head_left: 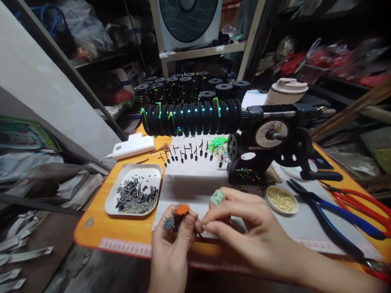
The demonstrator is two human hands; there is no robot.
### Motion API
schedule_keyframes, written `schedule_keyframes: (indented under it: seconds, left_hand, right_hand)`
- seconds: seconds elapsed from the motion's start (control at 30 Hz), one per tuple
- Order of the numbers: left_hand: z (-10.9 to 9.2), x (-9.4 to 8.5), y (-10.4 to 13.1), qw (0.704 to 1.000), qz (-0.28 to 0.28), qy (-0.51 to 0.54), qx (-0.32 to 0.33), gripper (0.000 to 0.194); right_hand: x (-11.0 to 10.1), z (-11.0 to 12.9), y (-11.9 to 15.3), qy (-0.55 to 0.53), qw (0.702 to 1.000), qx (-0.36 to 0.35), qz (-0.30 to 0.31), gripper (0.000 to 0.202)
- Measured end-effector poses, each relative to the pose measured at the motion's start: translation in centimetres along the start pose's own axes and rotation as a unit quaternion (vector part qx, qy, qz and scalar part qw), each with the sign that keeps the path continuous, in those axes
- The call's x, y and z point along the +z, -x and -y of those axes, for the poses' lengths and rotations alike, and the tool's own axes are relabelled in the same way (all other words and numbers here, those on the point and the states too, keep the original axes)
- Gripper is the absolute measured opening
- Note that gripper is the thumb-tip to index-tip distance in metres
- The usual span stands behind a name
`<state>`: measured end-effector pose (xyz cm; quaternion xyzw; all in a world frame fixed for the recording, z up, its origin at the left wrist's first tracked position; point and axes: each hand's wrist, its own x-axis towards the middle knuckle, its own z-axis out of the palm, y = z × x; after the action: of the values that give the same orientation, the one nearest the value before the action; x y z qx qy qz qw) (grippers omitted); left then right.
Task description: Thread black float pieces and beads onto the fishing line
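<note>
Low at the near edge of the table, my left hand (172, 244) is closed around a bundle with an orange bristly end (182, 209). A grey-blue bristly bundle (169, 223) pokes out between its fingers. My right hand (247, 219) pinches thumb and forefinger together right beside the left fingertips; what lies in the pinch is too small to make out. A pale green textured lump (217, 197) sits at the right hand's curled fingers. Beyond both hands, small dark pieces with thin stems (191, 152) hang in a row beneath a black ribbed roller (192, 116).
A white tray (110, 203) of small black and grey parts is at left. A dish of gold bits (282, 199), blue-handled pliers (324, 215) and red-handled pliers (357, 199) lie right. The cranked winding machine (265, 142), lidded cup (287, 91) and black spools (186, 87) stand behind.
</note>
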<state>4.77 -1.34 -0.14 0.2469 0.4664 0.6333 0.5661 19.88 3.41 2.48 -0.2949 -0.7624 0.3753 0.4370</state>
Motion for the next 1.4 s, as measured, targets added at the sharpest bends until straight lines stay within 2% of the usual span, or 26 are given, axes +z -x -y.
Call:
schedule_keyframes:
  seconds: [0.07,0.2,0.27,0.37,0.53,0.63,0.8,0.97,1.13,1.4]
  left_hand:
    - [-0.3,-0.2,-0.1,1.0,-0.004,0.005,-0.013,0.027]
    - [-0.2,-0.7,0.0,0.999,0.025,-0.034,-0.015,0.03]
    - [0.1,-0.8,0.2,0.997,0.047,-0.056,-0.012,0.032]
    - [0.3,-0.8,0.3,0.995,0.078,-0.069,-0.006,0.033]
    - [-0.2,-0.7,0.2,0.984,0.066,-0.164,0.034,0.025]
    - [-0.2,-0.6,0.3,0.979,0.068,-0.187,0.037,0.022]
    - [0.5,-0.4,0.7,0.988,0.005,-0.152,0.034,0.026]
    - [0.0,-0.7,0.7,0.998,0.0,-0.061,0.005,0.033]
    - [-0.9,-1.1,0.8,0.999,-0.003,-0.039,-0.016,0.035]
    - [-0.7,-1.7,0.6,0.998,-0.003,-0.052,-0.016,0.035]
  right_hand:
    - [-0.2,0.1,0.0,-0.013,1.0,-0.009,0.011,0.013]
    - [-0.3,-0.3,0.0,-0.009,0.998,0.032,-0.051,0.011]
    - [-0.2,-0.5,-0.1,-0.005,0.997,0.047,-0.059,0.012]
    - [0.0,-0.4,-0.2,-0.01,0.997,0.063,-0.039,0.013]
    - [-0.1,0.2,0.0,0.015,0.998,0.058,-0.014,0.012]
    - [-0.1,0.3,0.2,0.012,0.999,0.045,-0.009,0.013]
    - [0.0,0.2,0.2,0.014,0.999,0.034,-0.008,0.014]
    - [-0.7,-0.2,0.0,0.033,0.999,0.026,-0.019,0.014]
    - [-1.1,-0.6,-0.2,0.079,0.997,-0.003,0.005,0.014]
    - [-0.8,-0.6,0.0,0.091,0.994,-0.036,0.039,0.02]
